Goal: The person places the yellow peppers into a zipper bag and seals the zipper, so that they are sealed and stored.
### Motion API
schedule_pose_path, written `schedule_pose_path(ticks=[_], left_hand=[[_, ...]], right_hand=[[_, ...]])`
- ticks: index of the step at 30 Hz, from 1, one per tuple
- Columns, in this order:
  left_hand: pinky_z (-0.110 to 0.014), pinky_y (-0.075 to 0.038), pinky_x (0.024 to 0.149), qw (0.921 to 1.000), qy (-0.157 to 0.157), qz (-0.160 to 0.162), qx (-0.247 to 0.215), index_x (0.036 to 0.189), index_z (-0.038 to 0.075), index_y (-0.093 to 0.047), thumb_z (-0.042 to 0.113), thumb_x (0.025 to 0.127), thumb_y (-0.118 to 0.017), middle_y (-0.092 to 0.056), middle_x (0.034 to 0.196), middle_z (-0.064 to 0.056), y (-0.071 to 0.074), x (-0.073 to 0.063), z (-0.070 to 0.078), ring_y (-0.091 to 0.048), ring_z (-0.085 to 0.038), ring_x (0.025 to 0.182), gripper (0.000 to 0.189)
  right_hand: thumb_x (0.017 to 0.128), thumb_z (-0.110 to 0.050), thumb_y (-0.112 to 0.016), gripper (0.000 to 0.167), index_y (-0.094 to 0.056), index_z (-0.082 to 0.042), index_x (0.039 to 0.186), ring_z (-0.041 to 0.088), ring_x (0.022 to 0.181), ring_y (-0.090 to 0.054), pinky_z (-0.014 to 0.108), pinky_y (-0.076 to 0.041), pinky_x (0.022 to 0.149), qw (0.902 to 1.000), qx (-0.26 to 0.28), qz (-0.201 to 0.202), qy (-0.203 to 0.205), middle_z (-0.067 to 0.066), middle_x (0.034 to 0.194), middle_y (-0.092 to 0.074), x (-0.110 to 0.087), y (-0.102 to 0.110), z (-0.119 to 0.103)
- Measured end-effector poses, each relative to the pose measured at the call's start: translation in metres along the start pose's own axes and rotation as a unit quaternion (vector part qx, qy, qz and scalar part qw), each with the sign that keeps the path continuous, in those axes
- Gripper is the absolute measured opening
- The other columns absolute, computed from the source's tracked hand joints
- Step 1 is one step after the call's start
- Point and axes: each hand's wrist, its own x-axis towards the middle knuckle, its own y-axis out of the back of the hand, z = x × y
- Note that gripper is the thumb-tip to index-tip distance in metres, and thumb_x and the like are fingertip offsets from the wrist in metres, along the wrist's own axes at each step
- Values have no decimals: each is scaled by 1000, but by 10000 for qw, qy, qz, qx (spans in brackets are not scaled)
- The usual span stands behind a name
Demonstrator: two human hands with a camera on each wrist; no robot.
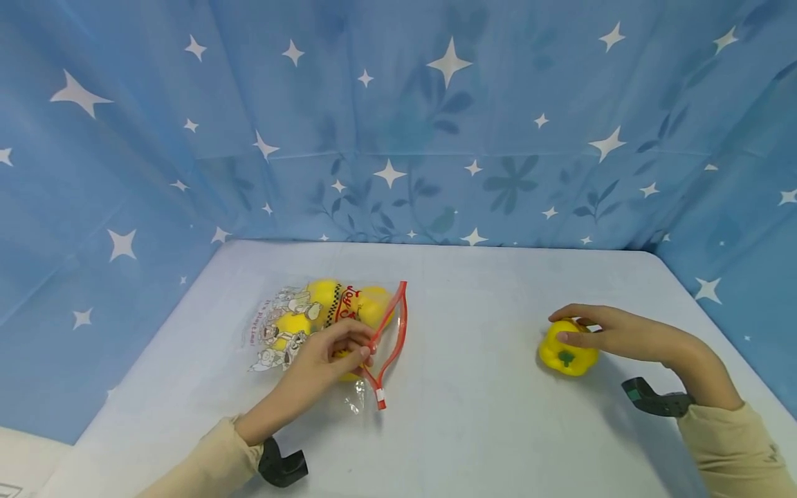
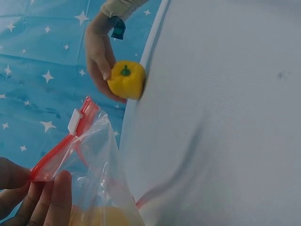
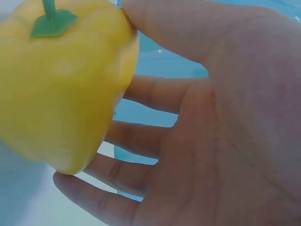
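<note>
My left hand (image 1: 330,356) pinches the red-edged mouth of a clear zip bag (image 1: 258,339) lying on the table's left half. The bag's mouth (image 1: 403,325) gapes toward the right, and a white slider (image 2: 75,122) sits near one end of the red zip. Several yellow objects (image 1: 292,322) show through the printed plastic, their kind partly hidden by the print and my hand. Over on the right, my right hand (image 1: 613,333) grips a yellow toy bell pepper (image 1: 568,351) with a green stem, thumb on one side and fingers behind it.
A white-covered table (image 1: 473,415) lies beneath both hands. Blue curtains (image 1: 405,124) with white stars hang along its far and side edges. Dark wrist-worn devices (image 1: 656,400) sit on both forearms.
</note>
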Motion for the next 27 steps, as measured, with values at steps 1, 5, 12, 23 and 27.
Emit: schedule_pose_path(ticks=[1,5,12,23,27], left_hand=[[-31,-66,77,10000,0,-3,4,126,6,-65,13,103,-66,-66,111,-27,0,0,0,-71,-27,92,24],[-31,-66,78,10000,-46,15,76,125,6,-65,12,103,-65,-66,110,-26,0,0,0,-71,-22,92,23],[-31,-66,79,10000,-41,25,86,125,9,-66,12,103,-66,-66,112,-26,0,1,0,-70,-22,93,22],[-31,-66,78,9998,-133,1,156,125,9,-66,12,103,-66,-67,111,-24,-1,-1,0,-70,-23,93,22],[-31,-66,79,9998,-162,-2,153,125,8,-66,12,103,-66,-67,111,-26,-2,-2,0,-70,-23,93,22]], right_hand=[[104,-49,-60,57,-51,-16,150,49,136,-50,64,-53,98,10000,9,11,-3,23,156,-49,0,0,0],[104,-50,-58,56,-52,-17,150,49,137,-50,64,-52,97,9999,27,101,81,22,157,-49,1,0,-3],[104,-50,-58,56,-53,-18,150,47,137,-51,62,-54,95,9994,17,214,255,19,157,-50,2,0,-9],[102,-38,-67,58,-50,-11,150,44,137,-52,55,-57,104,9955,374,464,732,20,156,-47,9,-12,-15],[100,-34,-70,62,-47,-8,151,43,137,-50,50,-57,104,9915,487,622,1035,19,156,-46,11,-17,-17]])
